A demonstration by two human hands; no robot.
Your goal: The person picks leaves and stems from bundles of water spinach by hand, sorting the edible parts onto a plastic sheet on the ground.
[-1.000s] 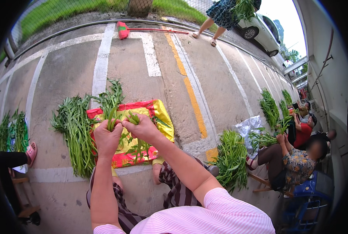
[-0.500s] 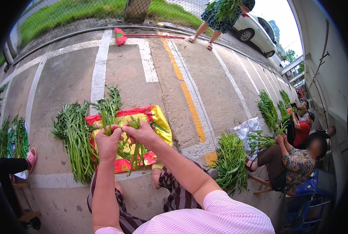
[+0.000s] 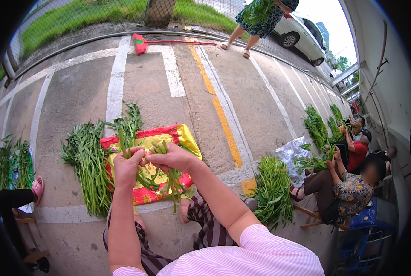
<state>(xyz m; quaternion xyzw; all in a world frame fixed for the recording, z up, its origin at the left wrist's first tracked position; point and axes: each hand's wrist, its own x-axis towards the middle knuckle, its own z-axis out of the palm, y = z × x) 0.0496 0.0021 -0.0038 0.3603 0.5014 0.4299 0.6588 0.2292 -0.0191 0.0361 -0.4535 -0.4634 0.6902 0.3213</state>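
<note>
Both my hands meet in front of me, above a red and yellow plastic sack (image 3: 187,138) spread on the ground. My left hand (image 3: 126,166) is closed round green stems of leafy vegetable, which look like water spinach (image 3: 124,141); they poke up above the fist. My right hand (image 3: 177,158) grips another bunch of stems (image 3: 174,186), with pieces showing above the fingers and hanging below. The thumbs and fingertips of both hands nearly touch, pinching at a stem between them. A large heap of the same greens (image 3: 88,165) lies left of the sack.
Another heap of greens (image 3: 273,191) lies to my right beside a silvery bag (image 3: 293,154). A seated co-worker (image 3: 353,191) handles greens there, with others beyond. A red broom (image 3: 140,44) lies ahead. A standing person (image 3: 256,23) holds greens near a fence. A pink sandal (image 3: 38,189) shows at left.
My right hand has turned slightly, and the stems hanging below it have shifted right. My left hand stays nearly in place. The co-worker at right has raised their hands a little.
</note>
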